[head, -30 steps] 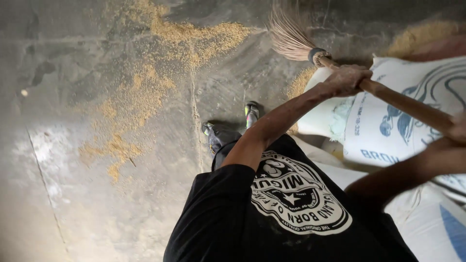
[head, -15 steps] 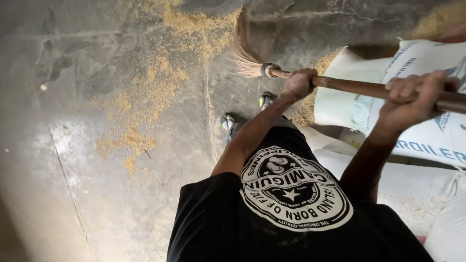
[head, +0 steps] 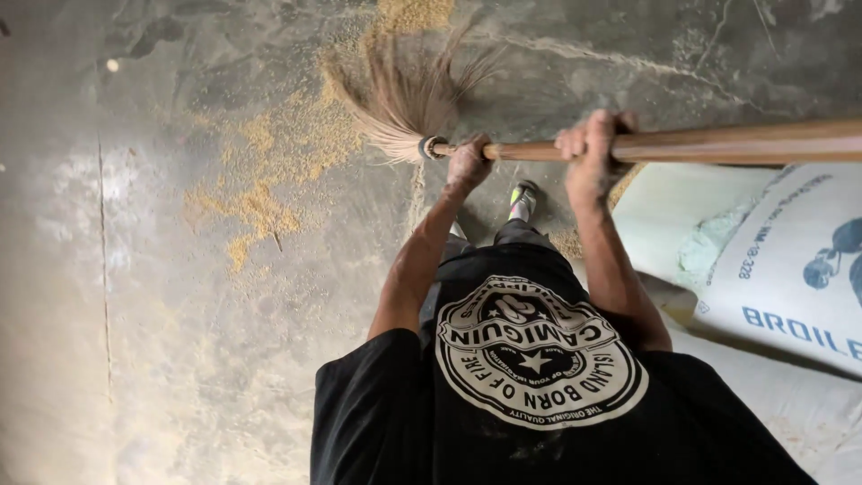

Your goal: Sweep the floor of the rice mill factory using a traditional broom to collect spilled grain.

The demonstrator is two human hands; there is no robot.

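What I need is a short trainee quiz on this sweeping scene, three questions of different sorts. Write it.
1. True or false: only one hand grips the broom handle.
2. Which hand sits nearer the bristles? A) left hand B) right hand
3. Fill in: the tan grain lies scattered on the grey ____.

Key: 1 false, both hands grip it. 2 A. 3 floor.

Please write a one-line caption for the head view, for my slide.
Both hands, left hand and right hand, grip a wooden-handled broom over yellowish grain dust on a concrete floor.
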